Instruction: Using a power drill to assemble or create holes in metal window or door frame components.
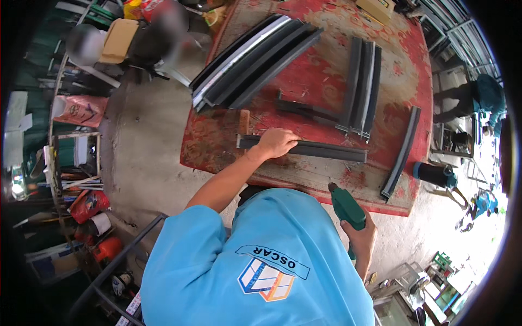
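Note:
My left hand (277, 142) grips a dark grey metal profile (329, 151) that lies crosswise near the table's front edge, its fingers curled over the bar left of the middle. A green power drill (347, 208) is in my right hand (364, 234), closed round its handle at the right of my body. The drill's tip points forward and left, apart from the profile. Just beyond the profile's left end lies a small brown wooden block (244, 120).
On the red patterned table cover (310, 81) lie a large bundle of dark profiles (255, 62), a smaller bundle (360, 87) and one curved-looking strip (402, 152). A black cylinder (435, 174) stands off the right edge. Cluttered shelving (54, 163) lines the left; another person (484, 98) is at far right.

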### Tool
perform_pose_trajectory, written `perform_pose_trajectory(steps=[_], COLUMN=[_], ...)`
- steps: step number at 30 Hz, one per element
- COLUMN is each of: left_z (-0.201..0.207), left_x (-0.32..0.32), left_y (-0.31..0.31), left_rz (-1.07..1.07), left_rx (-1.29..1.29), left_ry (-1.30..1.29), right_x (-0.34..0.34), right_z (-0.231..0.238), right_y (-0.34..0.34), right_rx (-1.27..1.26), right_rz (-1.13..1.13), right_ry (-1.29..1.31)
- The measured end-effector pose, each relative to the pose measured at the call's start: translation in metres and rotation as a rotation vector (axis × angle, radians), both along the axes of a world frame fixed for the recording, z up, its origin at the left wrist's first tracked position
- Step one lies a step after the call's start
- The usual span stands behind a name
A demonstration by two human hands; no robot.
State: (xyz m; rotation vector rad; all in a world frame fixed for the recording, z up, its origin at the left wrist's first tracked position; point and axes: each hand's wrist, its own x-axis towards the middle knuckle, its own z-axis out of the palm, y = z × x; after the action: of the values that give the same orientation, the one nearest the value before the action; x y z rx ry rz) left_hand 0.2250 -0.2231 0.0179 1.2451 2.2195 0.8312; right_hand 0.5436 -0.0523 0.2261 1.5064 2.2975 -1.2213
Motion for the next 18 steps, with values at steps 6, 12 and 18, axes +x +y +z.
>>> perform_pose_trajectory(steps=[6, 12, 18], left_z=[0.012, 0.0, -0.038], left_x=[0.016, 0.043, 0.058], left_y=[0.025, 0.075, 0.081], left_rz=[-0.069, -0.217, -0.101], left_rx=[-0.23, -0.233, -0.022], left_ry=[0.025, 0.082, 0.29], right_x=[-0.003, -0.012, -0.04], right_z=[0.012, 0.027, 0.024], right_y=[0.027, 0.077, 0.12], right_rx=[0.034, 0.086, 0.06], right_rz=[-0.03, 0.007, 0.032], right_ry=[-0.019, -0.119, -0.121])
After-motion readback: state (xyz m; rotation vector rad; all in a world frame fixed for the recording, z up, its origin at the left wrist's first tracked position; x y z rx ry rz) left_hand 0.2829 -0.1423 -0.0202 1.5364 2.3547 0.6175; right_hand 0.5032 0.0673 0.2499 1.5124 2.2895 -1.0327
